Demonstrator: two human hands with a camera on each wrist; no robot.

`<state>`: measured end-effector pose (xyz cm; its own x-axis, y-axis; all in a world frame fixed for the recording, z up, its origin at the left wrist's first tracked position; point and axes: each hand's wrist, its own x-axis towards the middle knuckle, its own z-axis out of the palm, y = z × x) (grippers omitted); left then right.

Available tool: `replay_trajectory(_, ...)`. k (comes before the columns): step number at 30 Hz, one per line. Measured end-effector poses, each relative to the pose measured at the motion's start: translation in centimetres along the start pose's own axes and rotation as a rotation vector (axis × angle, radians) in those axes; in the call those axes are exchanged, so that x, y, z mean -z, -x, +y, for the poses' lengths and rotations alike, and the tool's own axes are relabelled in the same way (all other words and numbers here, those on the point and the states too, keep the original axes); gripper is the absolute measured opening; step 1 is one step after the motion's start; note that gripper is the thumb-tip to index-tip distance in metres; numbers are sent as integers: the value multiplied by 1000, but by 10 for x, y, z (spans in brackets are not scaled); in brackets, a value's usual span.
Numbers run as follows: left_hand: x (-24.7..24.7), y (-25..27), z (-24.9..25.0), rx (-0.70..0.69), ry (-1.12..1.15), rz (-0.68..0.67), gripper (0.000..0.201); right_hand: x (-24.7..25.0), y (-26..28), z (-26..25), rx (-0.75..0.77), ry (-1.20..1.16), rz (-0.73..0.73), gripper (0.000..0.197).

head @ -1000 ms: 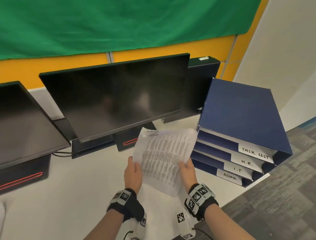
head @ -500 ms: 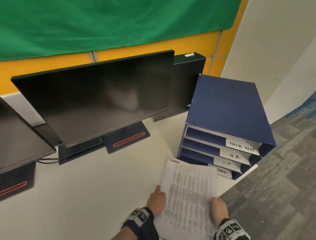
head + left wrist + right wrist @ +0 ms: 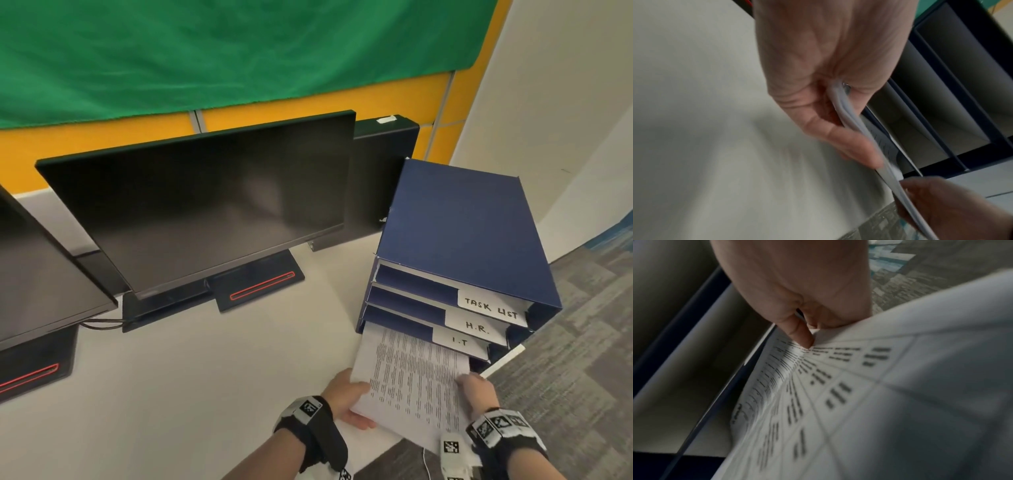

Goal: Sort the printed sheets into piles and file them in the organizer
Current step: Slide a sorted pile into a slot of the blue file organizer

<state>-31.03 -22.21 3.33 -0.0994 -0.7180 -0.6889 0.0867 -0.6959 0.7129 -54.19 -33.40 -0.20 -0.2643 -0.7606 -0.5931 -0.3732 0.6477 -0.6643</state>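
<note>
Both hands pinch one thin stack of printed sheets by its side edges: the left hand has its thumb on top and its fingers curled under the stack's left edge, and in the left wrist view that thumb presses the paper's edge against the fingers beneath. The right hand grips the right edge the same way, its thumb tip bearing down on the printed face while the fingers fold below the sheet. The stack lies nearly flat and slants up and away from the person, its far end inside the lowest slot of the blue organizer, just under the tray labelled "I.T"; the near half hangs out over the corner of the white desk. Above that tray sit two more, marked "H.R." and "TASK LIST". The organizer stands at the desk's right edge, beside a dark monitor on a black base with a red stripe. A second monitor stands at the far left. Behind them runs a yellow partition draped with green cloth, and grey carpet lies to the right.
</note>
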Motion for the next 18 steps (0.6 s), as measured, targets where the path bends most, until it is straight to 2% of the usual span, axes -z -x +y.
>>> replay_trajectory(2, 1, -6, 2, -23, -46, 57, 24, 3, 8, -10, -25, -124, -101, 15)
replay_trajectory(5, -5, -23, 7, -43, -60, 200, 34, 14, 30, -6, -102, -298, -322, 24)
replay_trajectory(8, -12, -38, 11, -66, -39, 289, 33, 19, 60, 15, -143, -471, -452, 20)
replay_trajectory(11, -16, -47, 14, -94, -30, 323, 32, 8, 81, 33, -249, -597, -571, 25)
replay_trajectory(13, -18, -48, 17, -106, -32, 317, 31, -5, 81, 32, -292, -637, -592, 20)
replay_trajectory(16, -16, -44, 21, -128, -30, 291, 23, -20, 75, 14, -333, -738, -549, 3)
replay_trajectory(18, -9, -40, 21, -145, 28, 290, 15, -27, 59, 4, -338, -770, -477, 6)
